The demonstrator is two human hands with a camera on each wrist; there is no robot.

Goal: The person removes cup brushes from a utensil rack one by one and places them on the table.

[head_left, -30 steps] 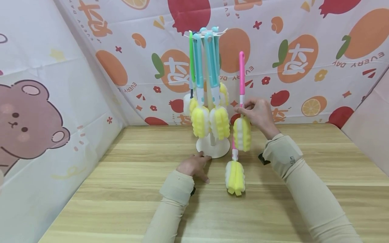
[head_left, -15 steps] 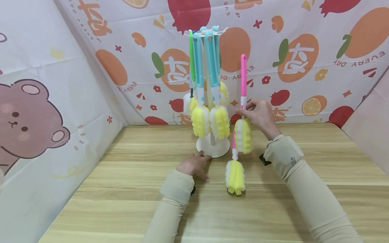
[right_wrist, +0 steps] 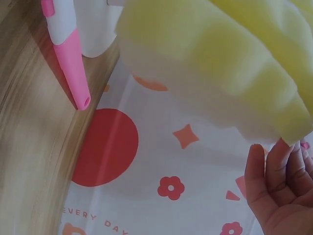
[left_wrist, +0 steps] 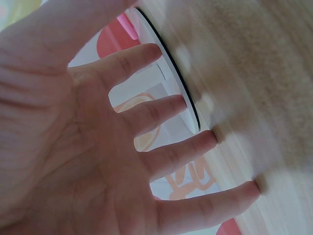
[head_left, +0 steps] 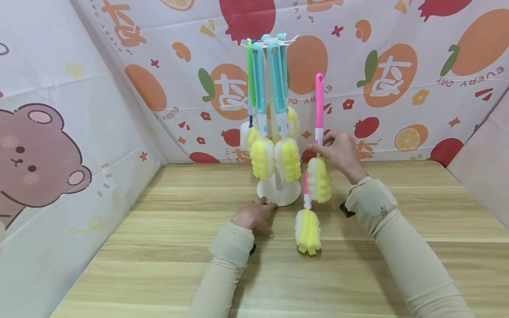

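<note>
My right hand [head_left: 339,152] pinches a pink-handled sponge bottle brush [head_left: 319,104] just above its head, with the handle pointing up. Its yellow and white sponge [right_wrist: 210,54] fills the top of the right wrist view. A second pink bottle brush [head_left: 308,229] lies on the table, its handle partly hidden behind the held sponge. My left hand [head_left: 254,216] is spread at the front of the white stand [head_left: 290,194]. In the left wrist view, some straight fingers [left_wrist: 156,110] reach the rim of the stand's base [left_wrist: 178,85], while others touch the table.
Several bottle brushes with blue handles [head_left: 260,79] hang from the stand's top, along with a green-handled one [head_left: 251,73] at the left. Behind the wooden table [head_left: 179,212] hangs a fruit-print cloth [head_left: 350,53]; a bear-print cloth [head_left: 43,154] is on the left.
The right hand has lowered the held brush slightly and shifted it a little to the right, and its sponge has turned somewhat. The left hand and the stand stay put.
</note>
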